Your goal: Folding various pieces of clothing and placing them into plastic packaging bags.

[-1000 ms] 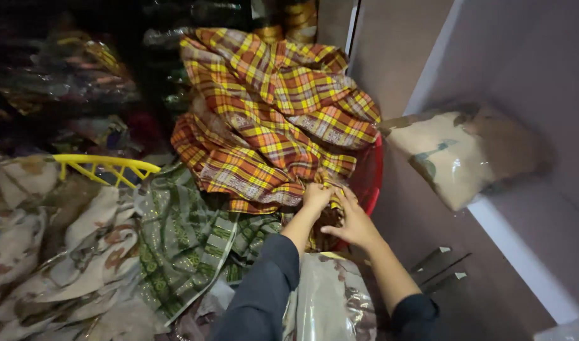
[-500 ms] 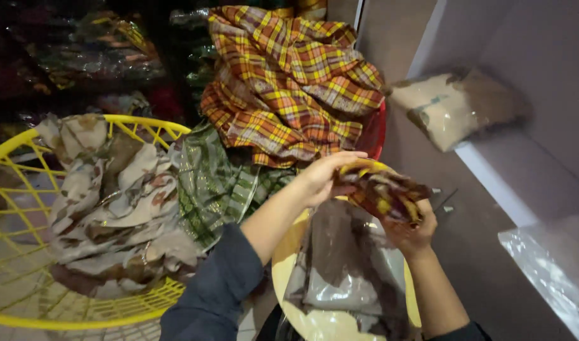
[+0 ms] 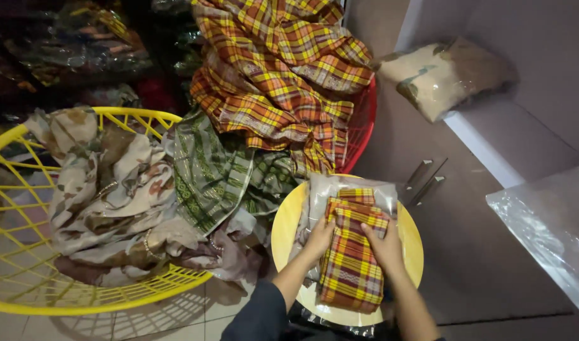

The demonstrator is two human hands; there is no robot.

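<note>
Folded plaid cloth, orange-yellow checks, flat under both hands.

It looked like a cloth shop's storeroom: shelves of plastic-wrapped fabric stood behind a yellow basket heaped with cloth, a wrapped packet on a ledge.

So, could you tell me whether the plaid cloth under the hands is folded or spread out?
Folded. The plaid cloth lies as a compact rectangle with stacked edges on the yellow round surface, left hand and right hand pressing it.
</note>
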